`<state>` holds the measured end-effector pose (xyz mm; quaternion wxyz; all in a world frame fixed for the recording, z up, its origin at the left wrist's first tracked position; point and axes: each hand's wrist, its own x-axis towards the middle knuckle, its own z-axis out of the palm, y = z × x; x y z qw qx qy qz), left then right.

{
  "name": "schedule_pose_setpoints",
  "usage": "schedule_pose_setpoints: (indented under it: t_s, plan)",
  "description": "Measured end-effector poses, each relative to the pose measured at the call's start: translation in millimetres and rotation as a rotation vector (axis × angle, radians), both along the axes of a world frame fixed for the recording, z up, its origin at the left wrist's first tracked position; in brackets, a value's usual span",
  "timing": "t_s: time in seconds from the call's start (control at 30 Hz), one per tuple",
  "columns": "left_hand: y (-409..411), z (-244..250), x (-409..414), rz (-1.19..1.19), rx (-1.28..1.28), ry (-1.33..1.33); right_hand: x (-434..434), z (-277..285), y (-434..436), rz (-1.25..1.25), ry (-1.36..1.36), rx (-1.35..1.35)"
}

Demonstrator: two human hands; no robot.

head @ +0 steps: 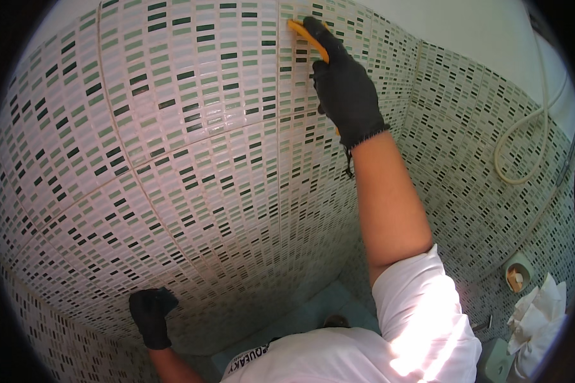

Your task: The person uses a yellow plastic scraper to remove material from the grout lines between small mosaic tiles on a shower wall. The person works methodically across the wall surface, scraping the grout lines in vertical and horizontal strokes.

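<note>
My right hand (347,91), in a black knit glove, reaches up to the mosaic-tiled wall (211,158). It grips a yellow tool (311,39), whose long edge lies close against the upper tiles. The tool's working face is hidden by the hand and the wall. A dark cord hangs at the glove's cuff. Low on the left is my left hand (151,313), also black-gloved, near the lower tiles of the same wall. Its fingers are bunched, and the dark glove hides whether anything is between them.
On the right-hand wall hangs a looped cream hose (497,160). Below it are a pale round holder (523,264) containing small pieces, a crumpled white sheet or bag (539,311) and a pale green fixture (494,366). A bluish tiled floor (311,309) lies at the wall's foot.
</note>
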<state>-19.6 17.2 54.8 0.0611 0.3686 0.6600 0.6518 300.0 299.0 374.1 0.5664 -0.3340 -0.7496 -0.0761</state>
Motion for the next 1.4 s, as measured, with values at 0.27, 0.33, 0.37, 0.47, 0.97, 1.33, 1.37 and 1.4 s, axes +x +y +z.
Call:
schedule_pose_setpoints:
  t_s: [0.27,0.33,0.37,0.47,0.97,1.33,1.37,1.4]
  plan:
    - [1.4,1.2,2.6,0.005,0.041,-0.007,-1.0,3.7,-2.2,-0.017,-0.033,0.034]
    - [-0.1,1.0,4.1,0.009,0.010,0.013,1.3,7.2,-4.8,0.008,-0.026,0.000]
    - [0.8,3.0,5.1,0.024,-0.012,0.065,1.5,7.8,-5.5,-0.004,-0.037,0.001]
    - [-0.4,14.7,10.2,0.060,-0.084,0.192,1.3,0.4,-3.2,-0.033,-0.054,-0.029]
    - [-1.7,9.8,4.3,0.041,-0.076,0.261,-4.4,7.6,-5.8,-0.084,-0.033,0.060]
    - [3.6,-14.2,-10.1,-0.075,0.062,0.049,1.4,-0.7,-0.6,-0.069,-0.035,0.004]
    - [3.0,-16.7,-11.2,-0.078,0.078,0.035,1.0,-2.5,0.3,-0.081,-0.037,0.016]
    - [2.8,-17.8,-12.9,-0.084,0.075,0.016,1.7,1.2,1.6,-0.061,-0.026,0.007]
